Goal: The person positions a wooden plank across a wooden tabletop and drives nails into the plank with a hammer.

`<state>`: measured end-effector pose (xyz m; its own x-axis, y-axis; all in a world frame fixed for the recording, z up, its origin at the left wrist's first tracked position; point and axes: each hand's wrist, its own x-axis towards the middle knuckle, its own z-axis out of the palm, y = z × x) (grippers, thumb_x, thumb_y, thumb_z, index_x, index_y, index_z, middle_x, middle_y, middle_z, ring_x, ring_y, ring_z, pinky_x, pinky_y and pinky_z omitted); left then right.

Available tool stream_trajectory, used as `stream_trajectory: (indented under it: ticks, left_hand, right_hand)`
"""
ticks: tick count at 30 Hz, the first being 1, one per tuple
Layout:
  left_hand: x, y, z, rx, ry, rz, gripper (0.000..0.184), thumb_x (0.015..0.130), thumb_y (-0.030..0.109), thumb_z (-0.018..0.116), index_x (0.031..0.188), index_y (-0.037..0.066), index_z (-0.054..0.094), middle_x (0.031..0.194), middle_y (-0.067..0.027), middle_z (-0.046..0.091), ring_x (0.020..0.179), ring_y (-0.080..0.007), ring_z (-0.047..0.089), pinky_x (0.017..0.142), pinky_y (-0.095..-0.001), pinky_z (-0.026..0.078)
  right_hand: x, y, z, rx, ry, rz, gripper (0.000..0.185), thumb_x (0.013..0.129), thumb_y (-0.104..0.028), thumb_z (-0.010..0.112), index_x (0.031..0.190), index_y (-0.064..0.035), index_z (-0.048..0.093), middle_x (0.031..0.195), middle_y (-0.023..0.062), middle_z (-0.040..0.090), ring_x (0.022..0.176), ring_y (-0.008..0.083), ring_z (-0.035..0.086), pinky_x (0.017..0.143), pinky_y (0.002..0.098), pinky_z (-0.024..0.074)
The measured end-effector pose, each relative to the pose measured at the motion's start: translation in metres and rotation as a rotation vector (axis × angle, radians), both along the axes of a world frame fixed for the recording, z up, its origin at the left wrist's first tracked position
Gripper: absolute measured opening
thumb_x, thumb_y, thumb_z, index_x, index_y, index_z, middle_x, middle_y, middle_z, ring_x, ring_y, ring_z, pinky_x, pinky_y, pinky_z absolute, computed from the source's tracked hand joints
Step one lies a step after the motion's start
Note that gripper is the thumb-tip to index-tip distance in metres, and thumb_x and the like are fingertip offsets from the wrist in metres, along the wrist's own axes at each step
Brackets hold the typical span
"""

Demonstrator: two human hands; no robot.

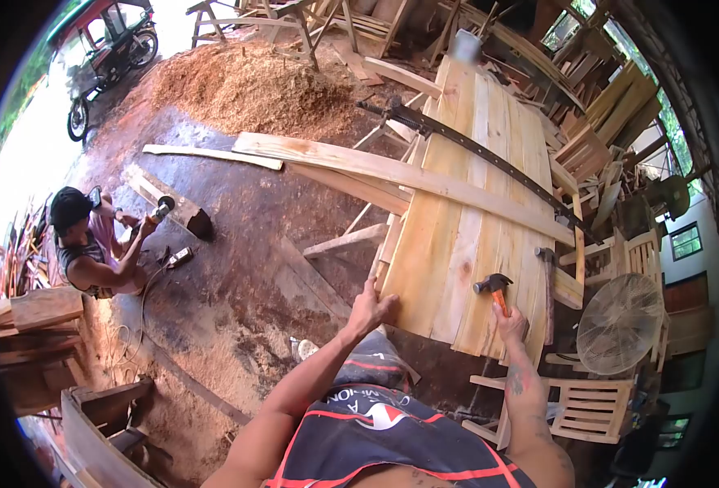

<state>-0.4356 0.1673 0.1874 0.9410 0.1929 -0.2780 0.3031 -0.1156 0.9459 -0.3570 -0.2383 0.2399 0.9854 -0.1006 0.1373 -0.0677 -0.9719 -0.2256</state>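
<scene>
My right hand (511, 327) is closed round the orange handle of a hammer (493, 289), its dark head over the near part of a panel of pale boards (465, 268). At the panel's near left edge is my left hand (370, 307), touching or close to the edge, with its fingers partly bent; whether it grips anything is unclear. A long dark bar clamp (498, 159) lies across the panel. Nearer to me, a long loose plank (359, 164) crosses it too. A second hammer-like tool (545, 254) is at the right edge.
At the left a person (91, 244) crouches with a power tool (162, 209) at a wooden beam (172, 203). A sawdust heap (253, 85) lies beyond. To the right are a round fan (620, 324) and a slatted wooden chair (594, 408).
</scene>
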Motion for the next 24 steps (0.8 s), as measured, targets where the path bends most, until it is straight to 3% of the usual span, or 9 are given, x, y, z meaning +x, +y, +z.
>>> stream_trajectory:
  ticks: [3, 6, 9, 12, 13, 15, 17, 22, 24]
  left_hand:
    - [-0.005, 0.012, -0.006, 0.053, -0.007, -0.108, 0.076, 0.088, 0.04, 0.069, 0.14, -0.003, 0.036, 0.095, -0.0321, 0.067, 0.093, -0.0476, 0.067, 0.082, -0.0512, 0.052]
    - [-0.008, 0.019, -0.023, 0.062, -0.035, -0.119, 0.075, 0.087, 0.042, 0.069, 0.139, -0.002, 0.038, 0.101, -0.0352, 0.066, 0.095, -0.0496, 0.065, 0.085, -0.0527, 0.051]
    - [-0.021, 0.06, 0.003, -0.162, 0.093, -0.266, 0.067, 0.087, 0.04, 0.069, 0.133, -0.003, 0.048, 0.085, -0.0292, 0.068, 0.081, -0.042, 0.069, 0.073, -0.046, 0.054]
    - [-0.03, 0.109, -0.049, 0.058, 0.041, -0.265, 0.059, 0.089, 0.038, 0.069, 0.128, -0.003, 0.054, 0.078, -0.0244, 0.069, 0.075, -0.0337, 0.071, 0.068, -0.0419, 0.054]
    - [-0.03, 0.128, -0.06, 0.091, 0.062, -0.217, 0.05, 0.092, 0.034, 0.067, 0.124, -0.004, 0.058, 0.079, -0.0191, 0.07, 0.072, -0.0258, 0.069, 0.064, -0.0377, 0.054]
    - [-0.024, 0.162, -0.065, -0.184, 0.129, 0.032, 0.043, 0.095, 0.028, 0.063, 0.12, -0.007, 0.06, 0.082, -0.0137, 0.069, 0.071, -0.0187, 0.066, 0.062, -0.0322, 0.054]
    - [-0.007, 0.199, -0.043, -0.184, 0.145, 0.155, 0.039, 0.097, 0.025, 0.06, 0.123, -0.005, 0.059, 0.086, -0.0099, 0.067, 0.071, -0.0152, 0.064, 0.061, -0.0273, 0.052]
    - [0.057, 0.293, -0.013, -0.115, 0.077, 0.289, 0.033, 0.098, 0.019, 0.059, 0.12, -0.005, 0.061, 0.084, -0.0087, 0.066, 0.072, -0.013, 0.063, 0.062, -0.0271, 0.052]
    - [0.088, 0.331, -0.006, -0.136, -0.043, 0.309, 0.023, 0.098, 0.011, 0.058, 0.116, -0.002, 0.062, 0.08, -0.0039, 0.064, 0.069, -0.0096, 0.058, 0.061, -0.0244, 0.048]
  right_hand:
    - [-0.008, 0.014, -0.003, -0.019, -0.127, -0.027, 0.061, 0.078, -0.06, 0.072, 0.067, -0.0013, 0.058, 0.065, 0.0249, 0.06, 0.066, 0.0457, 0.061, 0.061, 0.0534, 0.0448]
    - [-0.018, 0.03, -0.011, -0.059, -0.078, -0.055, 0.061, 0.078, -0.059, 0.072, 0.064, -0.0021, 0.055, 0.063, 0.0248, 0.059, 0.064, 0.0456, 0.06, 0.06, 0.0532, 0.0449]
    - [-0.026, 0.079, 0.004, 0.0, -0.015, -0.038, 0.062, 0.077, -0.059, 0.073, 0.063, -0.003, 0.053, 0.062, 0.0235, 0.058, 0.063, 0.0447, 0.06, 0.059, 0.0524, 0.0452]
    - [-0.021, 0.109, -0.012, 0.044, -0.023, 0.007, 0.06, 0.076, -0.059, 0.074, 0.064, -0.0044, 0.052, 0.063, 0.0221, 0.059, 0.062, 0.0436, 0.059, 0.057, 0.0514, 0.0451]
    - [-0.018, 0.122, -0.012, 0.073, -0.016, 0.045, 0.06, 0.076, -0.059, 0.075, 0.064, -0.0046, 0.052, 0.064, 0.0217, 0.059, 0.062, 0.0434, 0.059, 0.056, 0.0512, 0.0451]
    - [-0.011, 0.147, -0.006, 0.075, -0.003, 0.012, 0.058, 0.075, -0.057, 0.076, 0.067, -0.0046, 0.052, 0.064, 0.0212, 0.059, 0.062, 0.0436, 0.059, 0.056, 0.0508, 0.0457]
    - [-0.005, 0.154, -0.008, 0.138, 0.005, 0.094, 0.056, 0.075, -0.055, 0.077, 0.07, -0.0046, 0.053, 0.066, 0.0213, 0.059, 0.064, 0.0439, 0.06, 0.057, 0.051, 0.0468]
    - [-0.001, 0.155, -0.017, 0.028, -0.025, 0.025, 0.053, 0.073, -0.055, 0.077, 0.081, -0.006, 0.058, 0.072, 0.0208, 0.063, 0.068, 0.0438, 0.062, 0.059, 0.0517, 0.0494]
    - [-0.005, 0.153, -0.021, 0.013, 0.047, 0.026, 0.055, 0.074, -0.057, 0.074, 0.09, -0.0059, 0.06, 0.084, 0.0229, 0.065, 0.077, 0.0454, 0.064, 0.068, 0.0535, 0.0506]
